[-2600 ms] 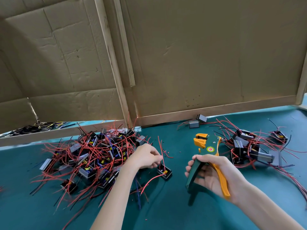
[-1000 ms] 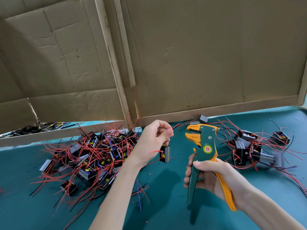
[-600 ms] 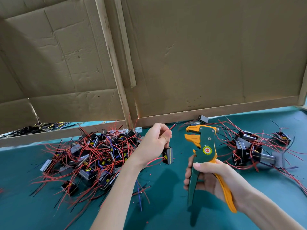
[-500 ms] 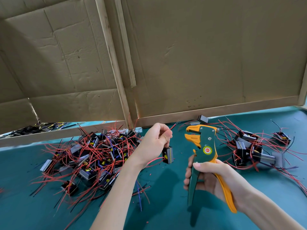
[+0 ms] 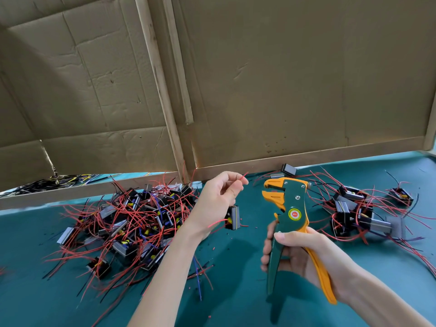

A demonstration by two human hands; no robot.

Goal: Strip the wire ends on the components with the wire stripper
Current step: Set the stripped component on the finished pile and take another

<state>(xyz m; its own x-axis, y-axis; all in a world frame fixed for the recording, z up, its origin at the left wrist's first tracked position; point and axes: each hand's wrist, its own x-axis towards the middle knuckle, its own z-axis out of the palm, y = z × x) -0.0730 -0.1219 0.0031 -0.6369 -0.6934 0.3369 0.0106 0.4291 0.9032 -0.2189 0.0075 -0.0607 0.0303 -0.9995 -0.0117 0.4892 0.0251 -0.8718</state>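
1. Teal bench mat [image 5: 236, 291], cardboard backdrop [image 5: 283, 79].
2. Left hand [image 5: 218, 200] pinches red wire [image 5: 243, 176]; component [image 5: 233, 217] dangles beneath, presenting the end.
3. Right hand [image 5: 304, 252] grips wire stripper [image 5: 289, 208], mouth facing wire, probably ready to receive it.

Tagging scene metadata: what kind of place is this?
Probably a small electronics assembly bench. Cues: a tangled heap of small black components with red wires on a teal mat-covered table, a green-and-orange wire stripper held in the right hand, and brown cardboard screens behind the station.
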